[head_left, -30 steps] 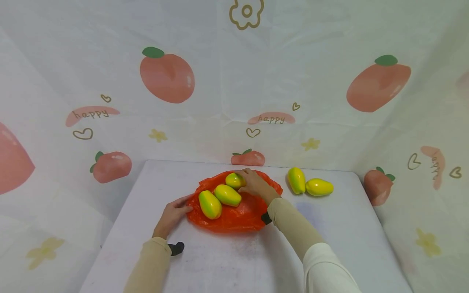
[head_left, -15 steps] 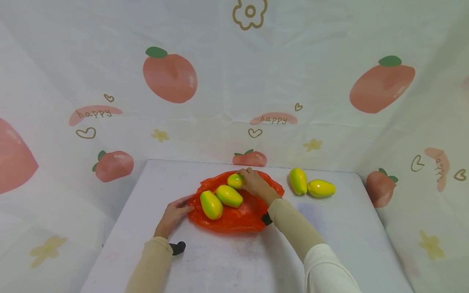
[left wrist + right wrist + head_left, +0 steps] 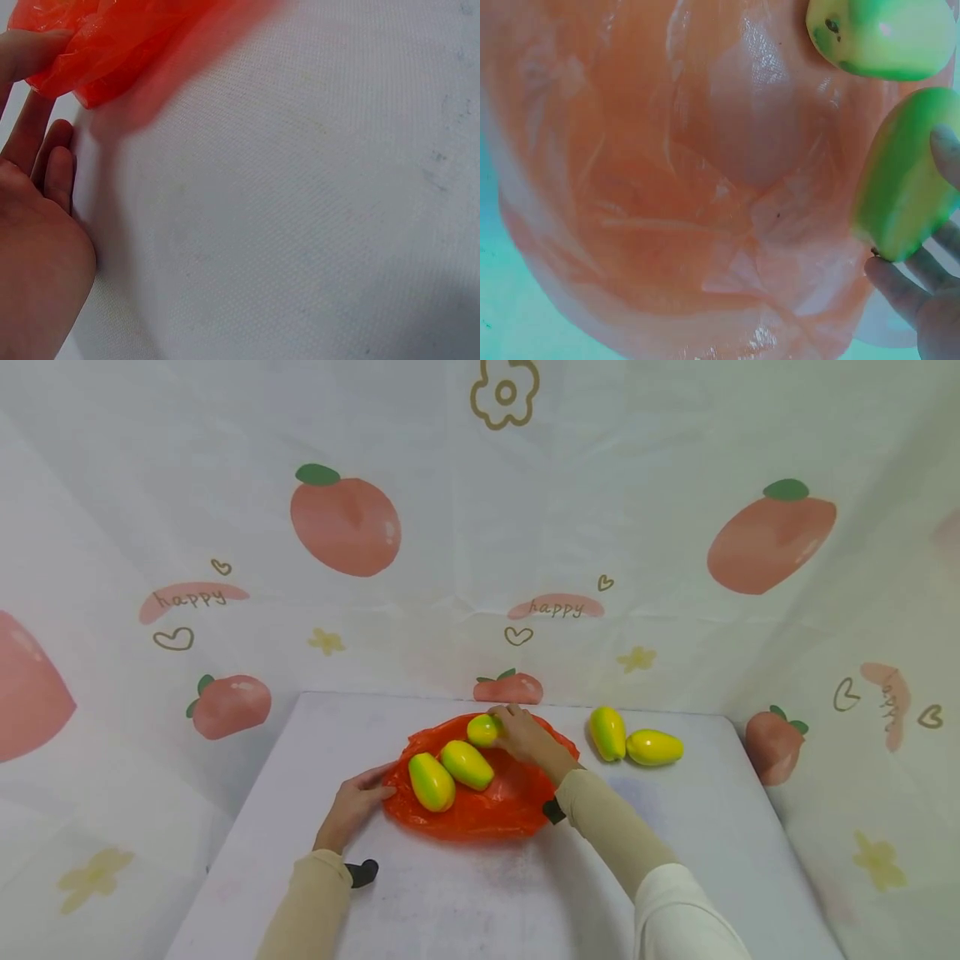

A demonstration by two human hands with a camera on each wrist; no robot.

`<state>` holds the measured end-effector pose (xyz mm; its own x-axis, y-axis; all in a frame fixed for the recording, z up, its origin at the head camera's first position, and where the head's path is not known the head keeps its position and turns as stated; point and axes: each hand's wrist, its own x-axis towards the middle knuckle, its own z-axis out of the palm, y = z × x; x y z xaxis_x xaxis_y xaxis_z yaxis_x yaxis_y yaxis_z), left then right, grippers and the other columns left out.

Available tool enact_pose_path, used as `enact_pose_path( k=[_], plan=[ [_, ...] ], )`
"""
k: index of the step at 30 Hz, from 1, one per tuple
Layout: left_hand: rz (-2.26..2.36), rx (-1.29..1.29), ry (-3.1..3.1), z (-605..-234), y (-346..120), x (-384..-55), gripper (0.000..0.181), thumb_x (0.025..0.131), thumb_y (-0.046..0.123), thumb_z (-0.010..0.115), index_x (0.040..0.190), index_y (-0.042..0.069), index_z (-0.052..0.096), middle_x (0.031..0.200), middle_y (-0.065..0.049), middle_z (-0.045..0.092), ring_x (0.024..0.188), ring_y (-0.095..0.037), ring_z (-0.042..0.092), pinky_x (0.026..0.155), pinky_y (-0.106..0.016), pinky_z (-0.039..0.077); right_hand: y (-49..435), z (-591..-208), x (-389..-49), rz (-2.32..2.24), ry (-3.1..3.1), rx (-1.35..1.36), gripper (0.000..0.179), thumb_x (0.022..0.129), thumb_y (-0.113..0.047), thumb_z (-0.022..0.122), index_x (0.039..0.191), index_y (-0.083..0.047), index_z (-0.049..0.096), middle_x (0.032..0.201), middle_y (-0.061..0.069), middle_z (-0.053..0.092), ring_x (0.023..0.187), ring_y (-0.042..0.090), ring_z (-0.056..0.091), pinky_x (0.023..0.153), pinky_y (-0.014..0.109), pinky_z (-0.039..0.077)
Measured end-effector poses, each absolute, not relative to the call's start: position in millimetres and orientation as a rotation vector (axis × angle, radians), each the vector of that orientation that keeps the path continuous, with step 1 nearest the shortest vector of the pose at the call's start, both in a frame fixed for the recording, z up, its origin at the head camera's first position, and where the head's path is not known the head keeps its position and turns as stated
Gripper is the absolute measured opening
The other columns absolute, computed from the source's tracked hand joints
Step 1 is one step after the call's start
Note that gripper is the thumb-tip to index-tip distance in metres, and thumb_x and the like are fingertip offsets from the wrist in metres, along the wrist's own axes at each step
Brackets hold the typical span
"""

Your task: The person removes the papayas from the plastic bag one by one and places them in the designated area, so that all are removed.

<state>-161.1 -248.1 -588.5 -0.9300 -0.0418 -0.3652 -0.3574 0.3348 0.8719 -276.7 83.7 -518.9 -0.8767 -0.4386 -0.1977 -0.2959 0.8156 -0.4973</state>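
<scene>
While the left hand [image 3: 352,806] pinches the left edge of the red bag [image 3: 517,789] between thumb and finger, the right hand [image 3: 521,733] holds the far fruit [image 3: 481,731], thumb on one side and fingers around the other. The bag lies spread out on the white table [image 3: 465,893]; the far fruit is at its back part, partly covered by the right hand, and whether it touches the plastic cannot be told. Just in front, across a narrow gap, lies the middle fruit [image 3: 467,765], with the near fruit [image 3: 431,782] close beside it towards the left hand, both on the bag. The right sleeve [image 3: 618,827] and a black wrist piece [image 3: 553,812] block some of the bag's right edge. Off the bag, to its right, the left loose fruit [image 3: 607,733] and right loose fruit [image 3: 655,747] lie together near the table's back edge. Behind hangs a printed cloth [image 3: 450,527].
</scene>
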Motion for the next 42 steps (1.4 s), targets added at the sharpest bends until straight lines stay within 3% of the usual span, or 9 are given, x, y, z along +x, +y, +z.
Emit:
enact_pose_path(
  k=[9, 19, 33, 37, 42],
  plan=[
    [1.630, -0.354, 2.312, -592.3, -247.3, -160.9, 0.051, 0.097, 0.030, 0.067, 0.147, 0.026, 0.056, 0.159, -0.004, 0.049, 0.153, -0.031, 0.035, 0.124, -0.055, 0.033, 91.1, -515.1, -276.2, -0.673, 2.751, -0.630, 0.054, 0.096, -0.033, 0.070, 0.143, -0.021, 0.045, 0.143, 0.004, 0.048, 0.132, 0.024, 0.048, 0.116, 0.045, 0.047],
    [1.601, -0.348, 2.323, -589.8, -250.4, -159.1, 0.052, 0.098, 0.032, 0.066, 0.148, 0.028, 0.054, 0.159, -0.004, 0.048, 0.153, -0.032, 0.035, 0.124, -0.056, 0.033, 97.8, -500.3, -269.1, -0.652, 2.813, -0.744, 0.065, 0.096, -0.029, 0.070, 0.152, -0.017, 0.040, 0.145, 0.013, 0.043, 0.128, 0.030, 0.051, 0.114, 0.047, 0.049],
    [1.588, -0.335, 2.330, -590.6, -250.4, -160.8, 0.054, 0.097, 0.033, 0.066, 0.149, 0.026, 0.054, 0.160, -0.006, 0.047, 0.154, -0.033, 0.033, 0.124, -0.058, 0.031, 115.2, -489.7, -260.5, -0.762, 2.880, -0.717, 0.066, 0.097, -0.032, 0.068, 0.154, -0.030, 0.035, 0.160, 0.016, 0.035, 0.136, 0.036, 0.050, 0.114, 0.053, 0.047],
    [1.591, -0.326, 2.330, -590.7, -250.5, -160.8, 0.053, 0.097, 0.032, 0.066, 0.149, 0.025, 0.054, 0.160, -0.006, 0.047, 0.153, -0.033, 0.033, 0.124, -0.057, 0.032, 122.6, -490.0, -257.3, -0.764, 2.894, -0.671, 0.067, 0.097, -0.032, 0.069, 0.155, -0.033, 0.035, 0.156, 0.017, 0.039, 0.133, 0.035, 0.051, 0.111, 0.053, 0.051],
    [1.594, -0.340, 2.325, -589.3, -249.9, -160.5, 0.053, 0.098, 0.032, 0.066, 0.149, 0.025, 0.054, 0.160, -0.006, 0.047, 0.153, -0.033, 0.033, 0.124, -0.057, 0.032, 133.7, -490.3, -253.2, -0.701, 2.933, -0.628, 0.065, 0.098, -0.030, 0.069, 0.154, -0.022, 0.038, 0.150, 0.020, 0.045, 0.133, 0.039, 0.051, 0.111, 0.055, 0.050]
  ],
)
